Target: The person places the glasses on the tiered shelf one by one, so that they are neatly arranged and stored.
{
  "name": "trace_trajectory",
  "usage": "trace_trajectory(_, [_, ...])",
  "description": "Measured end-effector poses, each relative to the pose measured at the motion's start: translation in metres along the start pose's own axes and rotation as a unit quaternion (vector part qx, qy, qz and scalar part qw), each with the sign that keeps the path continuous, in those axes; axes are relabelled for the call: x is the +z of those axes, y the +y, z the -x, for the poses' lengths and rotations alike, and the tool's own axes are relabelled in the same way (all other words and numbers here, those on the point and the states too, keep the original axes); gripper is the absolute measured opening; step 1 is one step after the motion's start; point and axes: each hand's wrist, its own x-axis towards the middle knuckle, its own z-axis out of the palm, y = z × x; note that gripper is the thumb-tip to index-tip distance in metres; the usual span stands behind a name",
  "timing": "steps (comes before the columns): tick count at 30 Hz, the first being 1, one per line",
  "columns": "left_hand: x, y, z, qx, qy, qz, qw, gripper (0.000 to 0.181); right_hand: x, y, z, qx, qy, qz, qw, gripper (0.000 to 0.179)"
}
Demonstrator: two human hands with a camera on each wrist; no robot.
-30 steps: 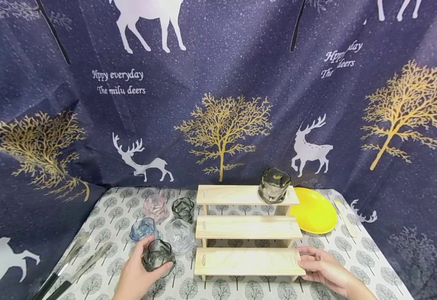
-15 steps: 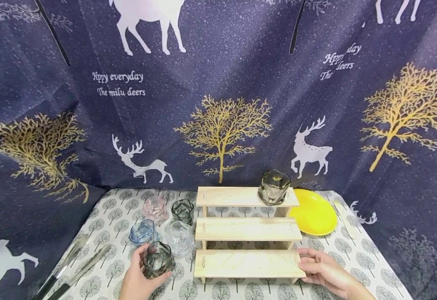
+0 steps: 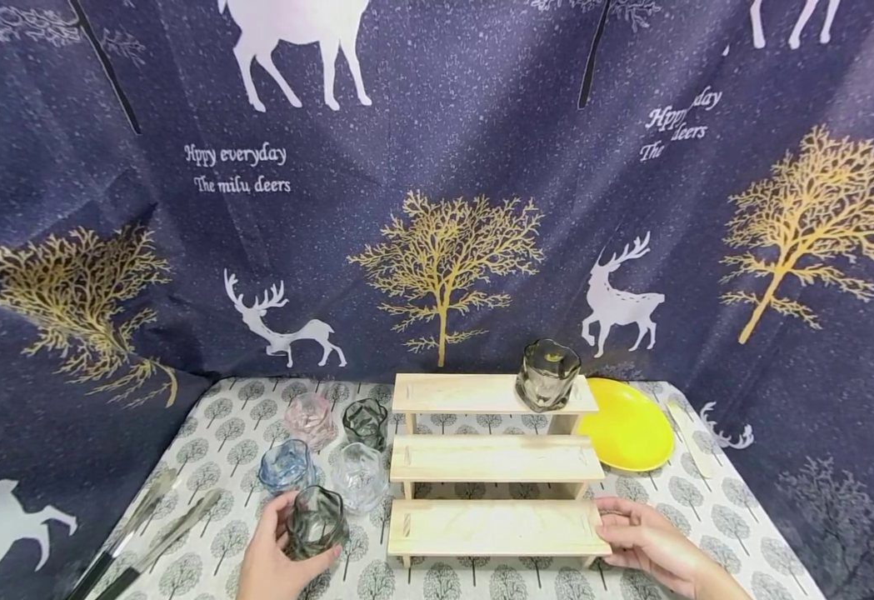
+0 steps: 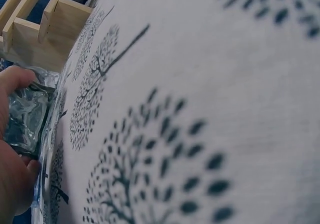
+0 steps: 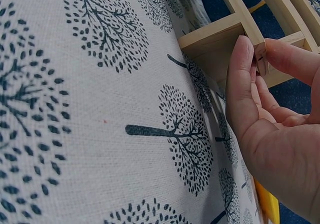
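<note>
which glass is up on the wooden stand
The smoky grey glass at the right end of the top shelf; the other five glasses are left of the stand, one in the left hand.

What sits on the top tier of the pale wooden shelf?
One smoky, wavy-sided glass cup stands near the right end of the top tier. Whatever lies directly beneath the cup is covered.

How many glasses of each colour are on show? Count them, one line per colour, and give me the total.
Dark tinted glasses: 3
Pink glass: 1
Blue glass: 1
Clear glass: 1
Total: 6
</note>
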Motion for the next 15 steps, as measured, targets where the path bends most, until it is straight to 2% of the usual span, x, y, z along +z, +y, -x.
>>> trace_trajectory(8, [-0.006,0.012,0.006,-0.023,0.006,0.009,0.9997,0.106,0.001,0.0,0.0,-0.002,0.007,0.004,1.0,0.044])
trace_trajectory(15, [-0.011,0.038,0.013,0.0,0.021,0.005,0.9998,0.104,-0.001,0.002,-0.001,0.0,0.008,0.003,1.0,0.043])
